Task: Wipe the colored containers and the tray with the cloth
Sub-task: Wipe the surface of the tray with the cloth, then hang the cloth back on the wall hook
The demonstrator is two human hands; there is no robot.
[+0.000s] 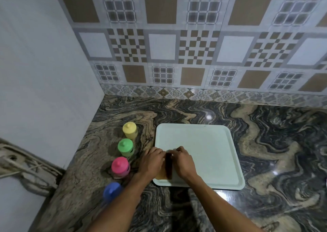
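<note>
Head view, single. Counter [194, 111]: polished stone, swirled dark and tan veining, set in a corner between a plain pale wall [35, 72] on the left and a patterned tiled wall [177, 46] at the back. Tray [203, 143]: pale mint, rectangular, rounded corners and a low raised rim, lying flat on the counter near its middle. Containers, four, each lidded with a knob on top, standing upright on the counter in a single row just left of the tray and running from far to near: yellow container [130, 130], green container [125, 147], pink container [120, 166], blue container [111, 191], the last blurred and partly behind the left forearm. None of them touches the tray. Cloth [168, 168]: orange-yellow with a dark brown band, lying on the tray's near-left corner between the two hands. Left hand [153, 161]: back upward, over the tray's left edge, fingers bent down at the knuckles and gripping the cloth's left side. Right hand [184, 162]: back upward, over the tray surface, fingers likewise curled down and gripping the cloth's right side. Both sets of fingertips are hidden beneath the hands. Both forearms are bare and enter from the lower edge.
</note>
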